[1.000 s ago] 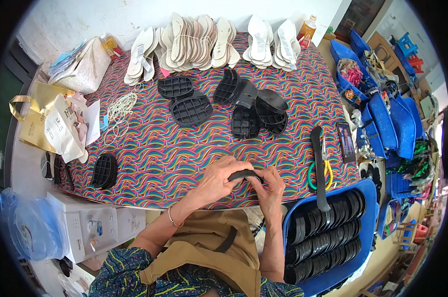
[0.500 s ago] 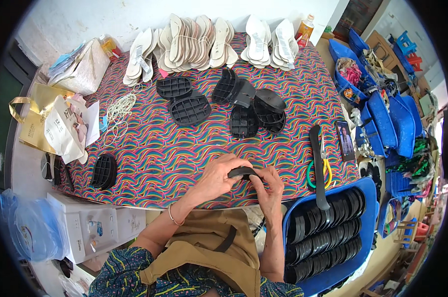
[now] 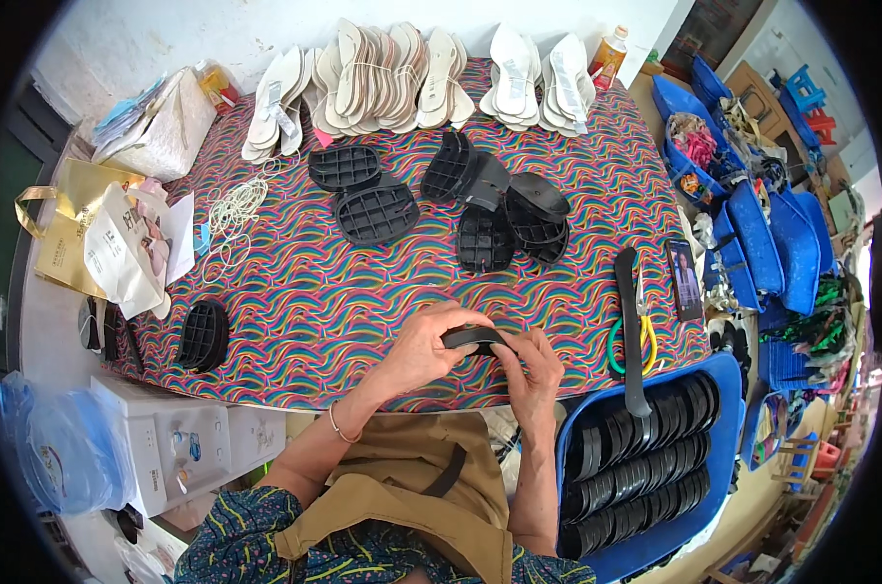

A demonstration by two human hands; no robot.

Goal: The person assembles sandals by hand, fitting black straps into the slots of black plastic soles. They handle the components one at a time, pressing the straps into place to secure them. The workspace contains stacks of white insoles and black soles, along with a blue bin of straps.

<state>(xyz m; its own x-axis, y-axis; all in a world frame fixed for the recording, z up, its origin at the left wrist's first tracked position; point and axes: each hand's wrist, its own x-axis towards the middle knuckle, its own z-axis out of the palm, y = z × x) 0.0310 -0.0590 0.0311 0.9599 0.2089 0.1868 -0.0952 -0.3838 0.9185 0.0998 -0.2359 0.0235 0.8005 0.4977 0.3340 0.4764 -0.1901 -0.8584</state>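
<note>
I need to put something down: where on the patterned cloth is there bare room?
The cloth is bare between the lone black piece and the left hand. Another free patch lies between the black pile and the phone. The back edge is crowded with pale insoles.

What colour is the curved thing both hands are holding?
Black: the curved piece shows best in the head view.

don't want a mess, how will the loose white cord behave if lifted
The white cord will probably be floppy, since it lies in loose loops. It looks thin, so likely light. Its overlapping strands suggest it may tangle.
</note>
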